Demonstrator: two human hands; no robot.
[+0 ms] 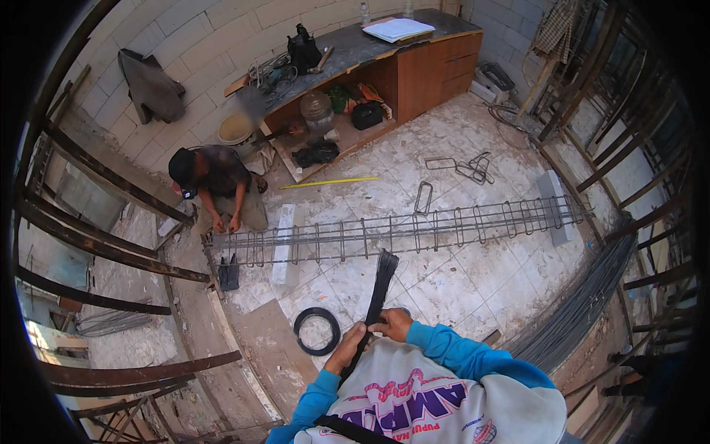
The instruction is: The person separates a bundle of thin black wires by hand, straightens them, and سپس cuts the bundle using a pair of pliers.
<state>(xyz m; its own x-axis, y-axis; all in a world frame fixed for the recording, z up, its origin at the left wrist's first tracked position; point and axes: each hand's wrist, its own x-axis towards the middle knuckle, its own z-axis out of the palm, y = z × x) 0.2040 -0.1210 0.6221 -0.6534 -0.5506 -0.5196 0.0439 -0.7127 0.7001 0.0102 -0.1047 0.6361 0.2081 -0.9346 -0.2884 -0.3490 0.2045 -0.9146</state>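
Observation:
A bundle of thin black binding wires (382, 280) stands out in front of me, its far end fanned a little. My left hand (346, 348) is wrapped round its near part. Just above, my right hand (392, 324) is closed at the bundle's side, fingers pressed against the wires; the fingertips are partly hidden. On the floor beside my left hand lies a black wire coil (299, 331). Beyond the bundle's tip, a long rebar cage (364, 238) with rectangular stirrups rests across two pale blocks (284, 255).
A co-worker (222, 174) crouches at the cage's left end, both hands near the bars. Loose stirrups (423, 198) and a yellow strip (329, 182) lie beyond it. Long steel rods (580, 318) are piled at right. A wooden cabinet (429, 81) stands at the back.

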